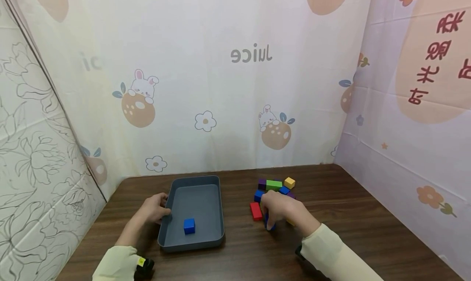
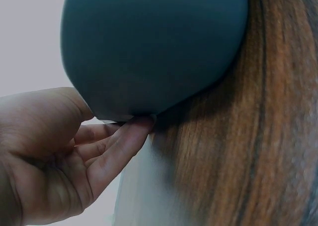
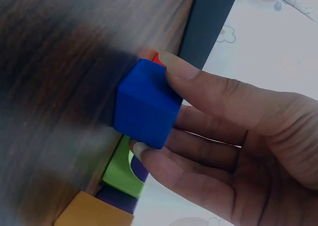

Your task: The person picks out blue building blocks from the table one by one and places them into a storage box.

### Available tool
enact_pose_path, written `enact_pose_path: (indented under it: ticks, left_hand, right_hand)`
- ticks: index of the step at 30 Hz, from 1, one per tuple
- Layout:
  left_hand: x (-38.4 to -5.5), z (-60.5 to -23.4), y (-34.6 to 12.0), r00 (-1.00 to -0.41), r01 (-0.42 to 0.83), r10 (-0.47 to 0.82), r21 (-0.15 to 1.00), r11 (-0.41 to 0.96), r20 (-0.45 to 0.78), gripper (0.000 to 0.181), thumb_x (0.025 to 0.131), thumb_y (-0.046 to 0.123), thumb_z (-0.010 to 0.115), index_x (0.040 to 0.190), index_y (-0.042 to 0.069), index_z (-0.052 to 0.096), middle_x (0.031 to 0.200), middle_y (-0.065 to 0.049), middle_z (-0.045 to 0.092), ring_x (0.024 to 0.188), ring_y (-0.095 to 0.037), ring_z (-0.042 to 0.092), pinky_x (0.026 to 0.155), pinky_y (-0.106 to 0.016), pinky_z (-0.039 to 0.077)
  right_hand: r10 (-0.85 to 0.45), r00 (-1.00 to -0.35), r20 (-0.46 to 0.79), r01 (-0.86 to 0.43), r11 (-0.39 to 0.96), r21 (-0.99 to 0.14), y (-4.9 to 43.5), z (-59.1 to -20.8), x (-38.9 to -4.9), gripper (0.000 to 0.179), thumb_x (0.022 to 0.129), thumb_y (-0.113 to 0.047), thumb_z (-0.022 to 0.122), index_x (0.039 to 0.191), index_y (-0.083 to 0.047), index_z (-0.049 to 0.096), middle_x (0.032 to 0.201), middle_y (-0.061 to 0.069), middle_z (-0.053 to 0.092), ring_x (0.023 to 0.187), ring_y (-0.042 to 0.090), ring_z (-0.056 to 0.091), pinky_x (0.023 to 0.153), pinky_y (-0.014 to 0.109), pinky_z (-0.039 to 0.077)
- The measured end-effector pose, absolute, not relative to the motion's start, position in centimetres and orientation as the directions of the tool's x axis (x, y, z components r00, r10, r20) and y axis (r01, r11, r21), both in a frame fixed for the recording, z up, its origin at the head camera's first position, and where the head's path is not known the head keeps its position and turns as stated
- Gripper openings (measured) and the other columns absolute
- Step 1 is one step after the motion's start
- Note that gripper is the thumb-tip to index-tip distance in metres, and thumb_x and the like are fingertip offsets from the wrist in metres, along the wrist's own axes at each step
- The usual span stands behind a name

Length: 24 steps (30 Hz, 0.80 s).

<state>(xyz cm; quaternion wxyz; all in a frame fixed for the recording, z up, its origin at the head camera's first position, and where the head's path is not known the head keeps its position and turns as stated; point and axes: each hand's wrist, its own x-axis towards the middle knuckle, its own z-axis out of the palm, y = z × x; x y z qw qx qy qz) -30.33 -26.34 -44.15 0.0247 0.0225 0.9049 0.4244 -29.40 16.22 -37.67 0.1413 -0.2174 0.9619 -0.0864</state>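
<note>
Brown wood-grain counter (image 1: pixel 239 256) is filling the lower part of the head view; pale printed cloth (image 1: pixel 206 80) is hanging behind it, showing bunnies, fruit, flowers and reversed "Juice" lettering, with more patterned sheets running down both sides. Gray tray (image 1: pixel 196 199) is sitting left of center, beside the left hand (image 1: pixel 154 207), with one blue cube (image 1: pixel 189 226) resting inside near its near end. Held blue block (image 3: pixel 149 102) is sitting between the right hand's (image 1: pixel 281 209) thumb and forefinger, right of the tray, well apart from it; cannot tell if it is touching the counter. Red block (image 1: pixel 256 211) is lying just left of that hand; green block (image 1: pixel 274 185), yellow cube (image 1: pixel 290 183) and other blocks are clustering beyond it, some partly hidden. Left hand is gripping the tray's left wall, thumb at the rim, fingers outside. Right hand is reaching in from the lower right, pointing fingers downward, pinching narrowly. Both forearms are showing pale yellow sleeves.
</note>
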Motion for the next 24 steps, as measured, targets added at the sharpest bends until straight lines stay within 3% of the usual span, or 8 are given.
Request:
enact_pose_path:
  ticks: [11, 24]
  left_hand:
    - [-30.16, -43.93, -26.19, -0.998, 0.017, 0.059, 0.758, 0.652, -0.029, 0.047, 0.086, -0.005, 0.071, 0.130, -0.013, 0.056, 0.103, -0.021, 0.068, 0.081, -0.028, 0.072, 0.058, -0.045, 0.066]
    - [-30.32, -44.08, -26.29, -0.998, 0.020, 0.063, 0.766, 0.643, -0.027, 0.047, 0.085, -0.006, 0.070, 0.129, -0.013, 0.056, 0.102, -0.020, 0.069, 0.080, -0.028, 0.072, 0.058, -0.045, 0.066]
  right_hand:
    - [-0.426, -0.869, -0.251, -0.399, 0.904, -0.154, 15.99, -38.16, -29.46, 0.033, 0.071, -0.018, 0.100, 0.081, -0.014, 0.070, 0.077, -0.005, 0.062, 0.072, 0.013, 0.056, 0.066, 0.033, 0.056]
    - [-0.440, -0.863, -0.247, -0.409, 0.897, -0.171, 16.03, -38.02, -29.57, 0.029, 0.073, -0.014, 0.099, 0.079, -0.012, 0.071, 0.076, -0.005, 0.062, 0.070, 0.014, 0.054, 0.065, 0.032, 0.055]
